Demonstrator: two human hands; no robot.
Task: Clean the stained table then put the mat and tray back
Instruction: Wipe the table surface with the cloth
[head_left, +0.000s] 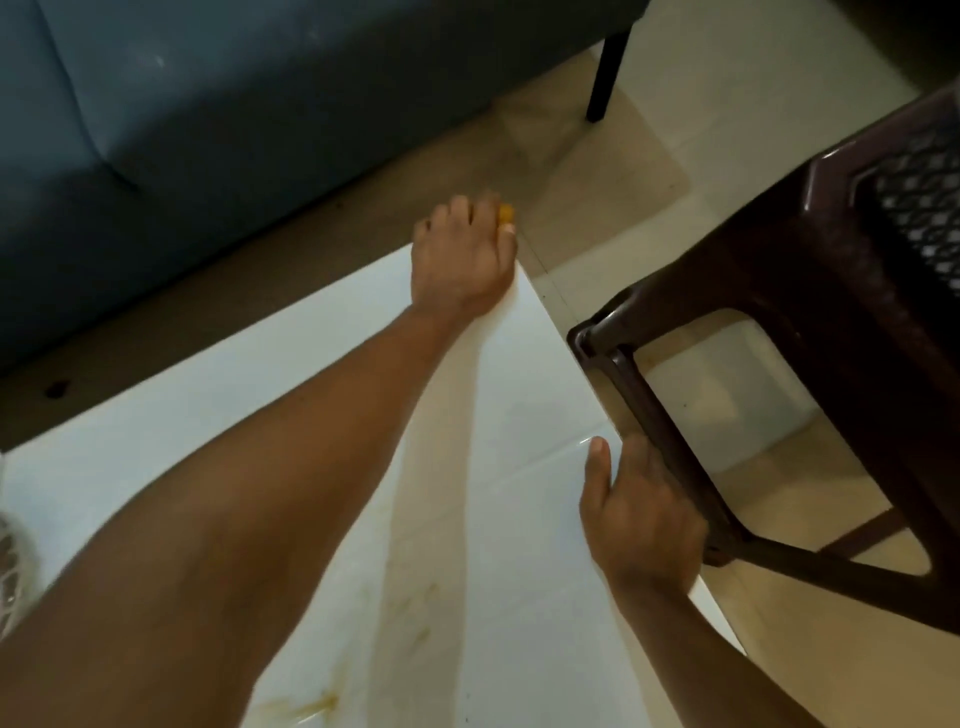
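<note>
The desk (519, 415) is white and glossy, with yellow-brown stains (311, 701) smeared along its near part. The left hand (462, 260) reaches to the far corner, fingers curled on something small and orange (505, 213) — a cloth or sponge, I cannot tell. The right hand (639, 519) grips the desk's right edge, just beside a brown stool (779, 312). Risk: wiping from the far corner may miss the near stains — or smear them wider.

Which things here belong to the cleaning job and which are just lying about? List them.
Job: white table; yellowish stains on it; left hand at the far corner, holding something yellow; right hand on the table's edge.

Lying about: brown plastic chair; blue sofa.
</note>
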